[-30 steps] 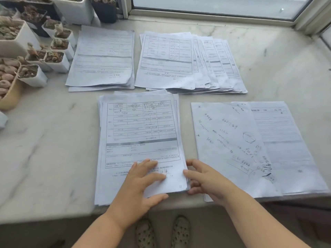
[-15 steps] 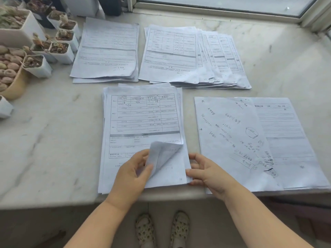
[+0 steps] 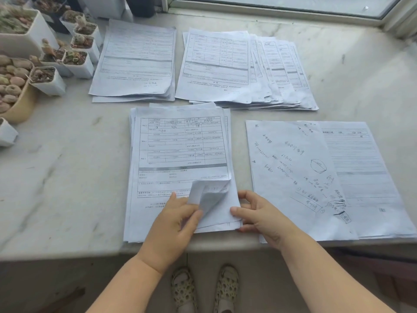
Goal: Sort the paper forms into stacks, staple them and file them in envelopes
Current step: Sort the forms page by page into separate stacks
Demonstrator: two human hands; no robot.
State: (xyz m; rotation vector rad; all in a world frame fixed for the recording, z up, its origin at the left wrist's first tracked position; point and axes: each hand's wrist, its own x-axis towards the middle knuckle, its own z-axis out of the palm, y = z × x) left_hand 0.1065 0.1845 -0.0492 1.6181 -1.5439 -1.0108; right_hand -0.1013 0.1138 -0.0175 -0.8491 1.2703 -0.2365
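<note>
A stack of printed forms (image 3: 178, 150) lies in front of me near the counter's front edge. My left hand (image 3: 173, 220) pinches the top sheet's lower right corner (image 3: 207, 195), which is curled up and back. My right hand (image 3: 259, 213) rests at the stack's right edge, thumb on the paper and fingers beside it. To the right lies a handwritten sheet (image 3: 291, 172) over a lined form (image 3: 365, 168). Two more piles sit farther back: a squared one (image 3: 135, 62) and a fanned one (image 3: 239, 68).
Small white pots of succulents (image 3: 74, 55) and a tan bowl of stone-like plants (image 3: 15, 91) crowd the left of the marble counter (image 3: 63, 159). A window frame (image 3: 282, 12) runs along the back. My sandalled feet (image 3: 203, 288) show below the counter edge.
My left hand went from lying flat on the near stack to lifting and curling back the top sheet's lower right corner. The right hand stayed at the stack's edge.
</note>
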